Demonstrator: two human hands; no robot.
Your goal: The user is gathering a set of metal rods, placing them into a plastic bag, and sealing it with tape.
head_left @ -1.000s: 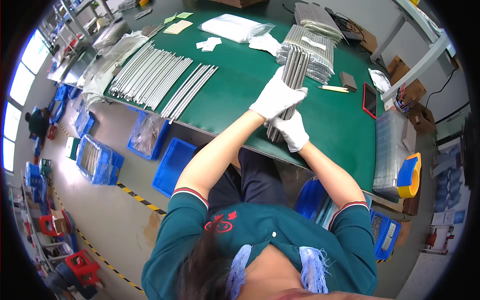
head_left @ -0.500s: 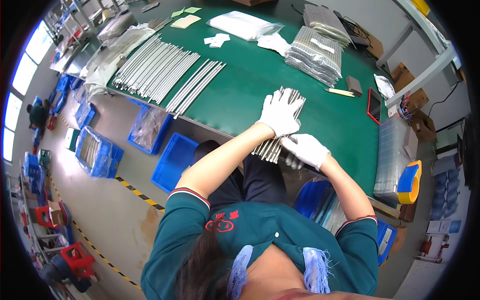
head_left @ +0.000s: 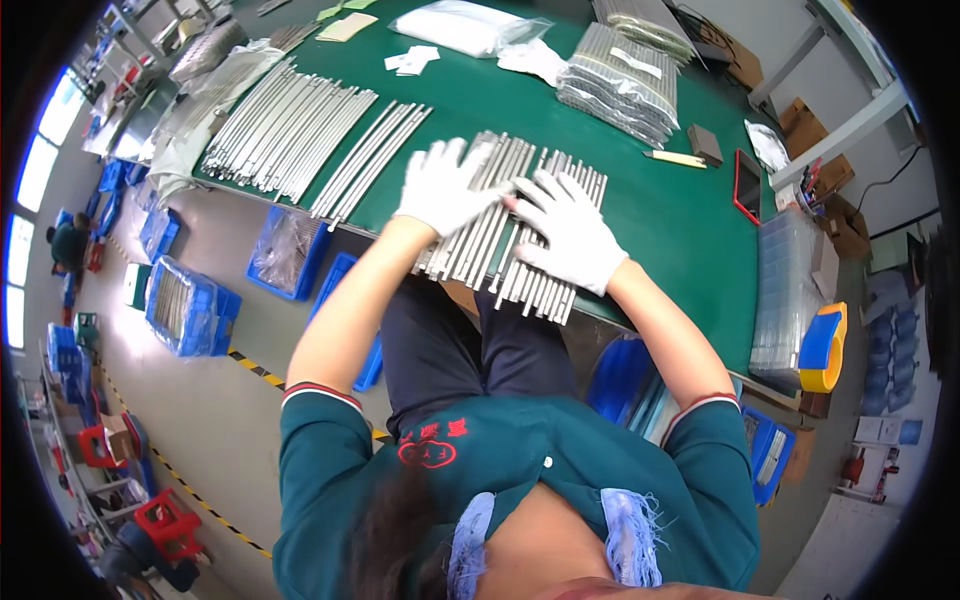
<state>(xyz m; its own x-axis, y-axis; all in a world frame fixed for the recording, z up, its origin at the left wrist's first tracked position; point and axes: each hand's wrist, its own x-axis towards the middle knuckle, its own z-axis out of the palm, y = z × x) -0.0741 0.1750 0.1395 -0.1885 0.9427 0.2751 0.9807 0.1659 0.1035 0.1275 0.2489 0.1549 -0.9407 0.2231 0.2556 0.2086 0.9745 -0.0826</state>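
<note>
In front of me thin silvery metal rods (head_left: 481, 236) lie side by side on the green table (head_left: 670, 250), their near ends sticking out past its front edge. My left hand (head_left: 442, 187), in a white glove, rests on the left side of the spread with its fingers apart. Across the right side of the rods lies my right hand (head_left: 572, 228), also white-gloved, its fingers spread flat. A narrow gap parts the rods between the two hands. Neither hand grips a rod.
To the left lie a small group of rods (head_left: 372, 160) and a wide row of rods (head_left: 290, 135). Bagged rods (head_left: 620, 85) are stacked at the back right. A yellow knife (head_left: 675, 158), a grey block (head_left: 705, 145) and a red-edged phone (head_left: 747, 188) lie right.
The bunched rods have been spread into a wide flat layer. My left hand has moved left and its fingers have opened out; my right hand has moved up onto the rods.
</note>
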